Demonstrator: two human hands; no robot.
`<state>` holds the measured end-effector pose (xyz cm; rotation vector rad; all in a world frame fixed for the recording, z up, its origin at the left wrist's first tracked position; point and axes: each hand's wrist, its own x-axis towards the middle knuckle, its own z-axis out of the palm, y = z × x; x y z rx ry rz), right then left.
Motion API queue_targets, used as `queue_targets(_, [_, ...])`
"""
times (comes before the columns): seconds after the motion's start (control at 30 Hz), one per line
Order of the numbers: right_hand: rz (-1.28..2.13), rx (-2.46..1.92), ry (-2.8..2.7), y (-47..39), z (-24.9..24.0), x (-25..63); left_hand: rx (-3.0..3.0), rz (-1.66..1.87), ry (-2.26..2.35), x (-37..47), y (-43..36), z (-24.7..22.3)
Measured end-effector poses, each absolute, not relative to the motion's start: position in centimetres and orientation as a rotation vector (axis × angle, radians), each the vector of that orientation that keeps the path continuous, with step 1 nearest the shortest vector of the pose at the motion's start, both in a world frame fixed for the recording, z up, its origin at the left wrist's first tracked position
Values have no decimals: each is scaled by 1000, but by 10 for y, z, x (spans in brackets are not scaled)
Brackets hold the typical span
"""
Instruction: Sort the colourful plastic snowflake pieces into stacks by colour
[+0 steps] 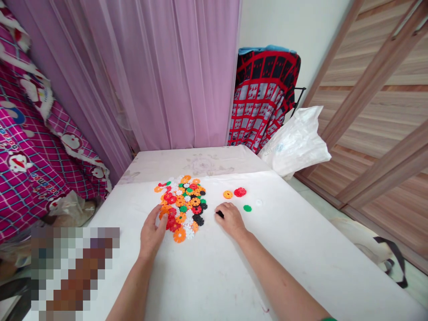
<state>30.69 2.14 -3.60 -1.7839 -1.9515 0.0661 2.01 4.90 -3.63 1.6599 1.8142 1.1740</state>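
A heap of notched plastic discs (180,201) in orange, red, white, green and black lies on the white-covered table. At its left edge is my left hand (153,229), fingers apart, with the fingertips at the orange and red discs. Just right of the heap, my right hand (231,218) pinches a black disc (220,214), mostly covered by the fingers. Beyond that hand lie an orange disc (228,194), a red disc (240,192), a green disc (247,208) and a faint white disc (258,202), apart from the heap.
The table (200,285) has a floral cloth (203,164) at its far end. A white plastic bag (296,145) stands by the far right corner. Purple curtains (174,76) hang behind, and wooden wardrobe doors (374,111) are at right. A blurred patch covers the lower left.
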Motion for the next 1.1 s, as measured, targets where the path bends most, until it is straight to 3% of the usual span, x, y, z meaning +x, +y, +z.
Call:
queue_targets(0.4, [-80,-1832,-1772,30,-33,357,1622,1172,1824,22,47,-33])
queue_targets(0.57, [-26,-2213,-1378,53,-15,390,1628,1163,1814,20,49,-36])
queue_targets(1.1, [56,-2396,-1614,77,-14,387,1645,1182,1786,20,49,-37])
